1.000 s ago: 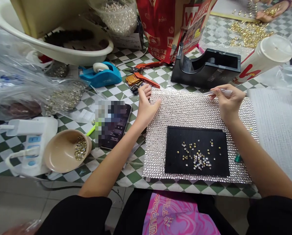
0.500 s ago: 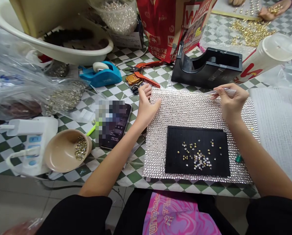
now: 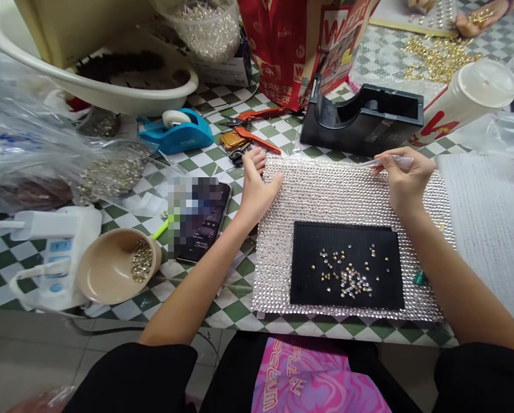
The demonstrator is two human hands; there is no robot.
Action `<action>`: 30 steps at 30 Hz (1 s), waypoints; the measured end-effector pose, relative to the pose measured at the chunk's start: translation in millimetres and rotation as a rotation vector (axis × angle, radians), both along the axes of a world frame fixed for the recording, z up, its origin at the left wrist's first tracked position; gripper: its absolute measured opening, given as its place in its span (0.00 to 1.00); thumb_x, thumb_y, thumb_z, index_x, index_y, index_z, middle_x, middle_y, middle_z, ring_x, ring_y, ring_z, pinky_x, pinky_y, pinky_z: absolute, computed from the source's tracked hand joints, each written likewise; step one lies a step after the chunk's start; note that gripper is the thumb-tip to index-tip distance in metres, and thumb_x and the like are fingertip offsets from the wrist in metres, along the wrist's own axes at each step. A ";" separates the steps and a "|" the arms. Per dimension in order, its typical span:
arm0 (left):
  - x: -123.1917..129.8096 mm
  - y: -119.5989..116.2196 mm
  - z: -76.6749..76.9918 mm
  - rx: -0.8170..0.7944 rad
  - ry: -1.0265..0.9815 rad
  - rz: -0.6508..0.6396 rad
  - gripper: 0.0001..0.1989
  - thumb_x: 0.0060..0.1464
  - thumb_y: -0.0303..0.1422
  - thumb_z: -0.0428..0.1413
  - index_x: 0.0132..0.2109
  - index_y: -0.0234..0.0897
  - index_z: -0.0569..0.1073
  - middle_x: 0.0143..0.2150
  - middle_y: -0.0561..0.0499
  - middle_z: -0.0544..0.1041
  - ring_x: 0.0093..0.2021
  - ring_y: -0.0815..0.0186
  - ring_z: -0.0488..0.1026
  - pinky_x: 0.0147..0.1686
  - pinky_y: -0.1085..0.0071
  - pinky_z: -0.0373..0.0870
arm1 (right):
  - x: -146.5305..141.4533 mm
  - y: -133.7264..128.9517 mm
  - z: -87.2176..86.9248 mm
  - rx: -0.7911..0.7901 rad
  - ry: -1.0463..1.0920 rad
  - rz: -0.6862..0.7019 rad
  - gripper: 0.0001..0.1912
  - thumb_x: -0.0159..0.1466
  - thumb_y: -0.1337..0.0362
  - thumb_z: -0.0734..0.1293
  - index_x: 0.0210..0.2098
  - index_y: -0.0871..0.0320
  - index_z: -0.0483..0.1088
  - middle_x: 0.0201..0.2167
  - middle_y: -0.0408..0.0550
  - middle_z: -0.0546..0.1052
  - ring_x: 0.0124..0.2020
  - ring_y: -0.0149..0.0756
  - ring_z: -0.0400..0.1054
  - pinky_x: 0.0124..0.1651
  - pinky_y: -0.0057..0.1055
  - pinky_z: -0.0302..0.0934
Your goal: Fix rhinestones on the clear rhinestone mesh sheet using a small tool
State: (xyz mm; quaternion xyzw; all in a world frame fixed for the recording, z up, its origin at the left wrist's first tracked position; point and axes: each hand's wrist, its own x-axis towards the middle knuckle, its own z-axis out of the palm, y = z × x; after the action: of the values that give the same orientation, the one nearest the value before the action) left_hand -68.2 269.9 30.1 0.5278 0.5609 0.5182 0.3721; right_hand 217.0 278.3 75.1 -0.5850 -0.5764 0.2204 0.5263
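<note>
A sheet covered in rows of sparkling rhinestones (image 3: pixel 326 195) lies before me on the table. My left hand (image 3: pixel 257 189) rests at its far left corner, thumb spread over the surface and fingers along the edge. Closed in a pinch, my right hand (image 3: pixel 407 178) holds a slim, whitish pen-like tool (image 3: pixel 404 162), its thin tip pointing left over the sheet's far edge. On the sheet's near part sits a black ridged tray (image 3: pixel 306 287) with loose rhinestones (image 3: pixel 355 283) scattered on it, some clear side up, some gold. A small green object (image 3: pixel 419 278) lies right of the tray.
Left are a beige bowl of stones (image 3: pixel 106 269), phone (image 3: pixel 205 229) and power strip (image 3: pixel 85 223). Beyond stand a blue tape dispenser (image 3: pixel 179 135), orange-handled pliers (image 3: pixel 257 137), black dispenser (image 3: pixel 364 123) and cup (image 3: pixel 467 100). Another person's hand (image 3: pixel 470 26) holds gold pieces.
The view has shifted very slightly. Both hands keep almost the same place, and the tool's tip now shows a little farther left of my right fingers.
</note>
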 end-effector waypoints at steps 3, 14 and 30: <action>0.2 -0.3 0.5 -0.003 -0.001 0.000 0.32 0.46 0.27 0.63 0.55 0.46 0.57 0.59 0.41 0.68 0.61 0.53 0.67 0.66 0.49 0.59 | -1.0 -0.1 0.8 -0.004 0.006 0.004 0.06 0.60 0.59 0.71 0.30 0.54 0.75 0.22 0.41 0.76 0.23 0.33 0.71 0.29 0.34 0.67; -0.7 -0.5 0.1 -0.009 -0.013 0.003 0.33 0.45 0.26 0.64 0.55 0.47 0.58 0.59 0.43 0.68 0.60 0.53 0.67 0.65 0.49 0.61 | 1.0 -2.5 4.8 -0.003 -0.015 -0.054 0.05 0.60 0.62 0.70 0.29 0.55 0.75 0.21 0.45 0.76 0.24 0.35 0.71 0.30 0.35 0.66; -0.9 1.3 -4.9 -0.009 -0.025 0.013 0.33 0.44 0.27 0.65 0.55 0.47 0.60 0.58 0.44 0.68 0.60 0.53 0.67 0.65 0.51 0.61 | 3.6 -2.9 3.2 -0.002 0.014 -0.042 0.05 0.59 0.63 0.71 0.29 0.57 0.76 0.21 0.46 0.77 0.22 0.34 0.71 0.28 0.34 0.65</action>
State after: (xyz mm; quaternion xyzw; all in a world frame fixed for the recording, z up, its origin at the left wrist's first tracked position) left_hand -69.0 271.1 25.2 0.5159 0.5620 0.5244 0.3781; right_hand 220.6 275.3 78.3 -0.5959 -0.5601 0.2138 0.5343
